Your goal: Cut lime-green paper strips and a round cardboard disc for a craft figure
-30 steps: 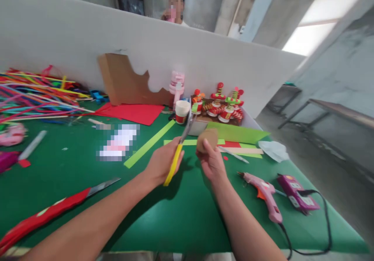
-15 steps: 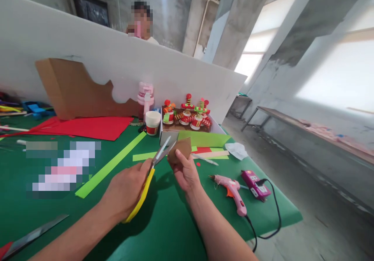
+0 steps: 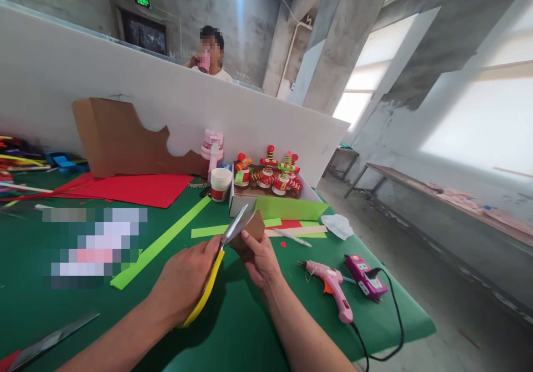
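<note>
The right hand was closed on a small brown cardboard piece, thumb and fingertips pinching its lower edge so that the piece stood up above the pinch, lifted clear of the green table cover. The left hand was wrapped around the handle of the yellow-handled steel scissors. The blades ran up and to the right from that grip and stood only narrowly apart, their tips meeting the left edge of the cardboard just above the right thumb.

The cardboard looked light, thin and fairly stiff. It probably held its shape from a grip at one edge alone, yet would likely crease or buckle if squeezed hard or held far from the blades. Its dull surface seemed unlikely to slip between dry fingers. The sound place to hold it appeared to be where it was held, low and close beside the blades, with the fingertips kept off the blades' line. The scissors seemed rigid and light enough for one hand, best taken by the loops.

Beyond the pinch lay a light green paper strip, flat on the cover. To the right of the right hand, well apart from it, a pink glue gun lay with its black cord trailing towards the table's edge.
</note>
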`<act>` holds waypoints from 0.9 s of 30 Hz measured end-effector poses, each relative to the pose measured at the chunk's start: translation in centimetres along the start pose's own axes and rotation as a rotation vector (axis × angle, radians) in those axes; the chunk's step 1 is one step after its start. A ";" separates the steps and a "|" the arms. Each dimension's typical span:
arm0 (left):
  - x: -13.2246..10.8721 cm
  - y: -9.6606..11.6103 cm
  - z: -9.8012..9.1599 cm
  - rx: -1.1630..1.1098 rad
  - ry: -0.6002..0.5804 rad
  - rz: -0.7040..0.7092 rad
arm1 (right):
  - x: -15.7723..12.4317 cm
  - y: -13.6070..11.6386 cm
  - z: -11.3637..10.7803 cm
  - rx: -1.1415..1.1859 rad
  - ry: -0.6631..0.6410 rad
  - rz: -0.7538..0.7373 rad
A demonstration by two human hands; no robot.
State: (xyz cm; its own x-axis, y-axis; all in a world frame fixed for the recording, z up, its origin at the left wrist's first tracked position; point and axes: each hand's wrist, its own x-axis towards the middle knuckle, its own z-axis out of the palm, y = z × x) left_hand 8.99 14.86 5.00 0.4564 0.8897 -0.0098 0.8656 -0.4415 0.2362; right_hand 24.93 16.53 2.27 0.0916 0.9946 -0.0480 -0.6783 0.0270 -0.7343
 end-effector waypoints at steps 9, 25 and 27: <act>0.0 -0.5 1.0 0.015 0.084 0.019 | 0.1 0.2 -0.1 -0.018 0.003 0.009; 0.1 0.0 0.1 0.036 0.008 -0.013 | 0.1 0.3 -0.1 -0.017 -0.006 0.012; 0.1 0.3 -0.2 0.040 -0.017 -0.027 | 0.1 0.3 -0.2 -0.024 -0.007 0.007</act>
State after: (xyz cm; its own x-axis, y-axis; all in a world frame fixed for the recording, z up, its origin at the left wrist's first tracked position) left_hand 9.24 14.85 5.27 0.4360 0.8993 -0.0326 0.8850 -0.4220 0.1965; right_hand 24.90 16.65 1.92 0.0818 0.9955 -0.0482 -0.6609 0.0180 -0.7503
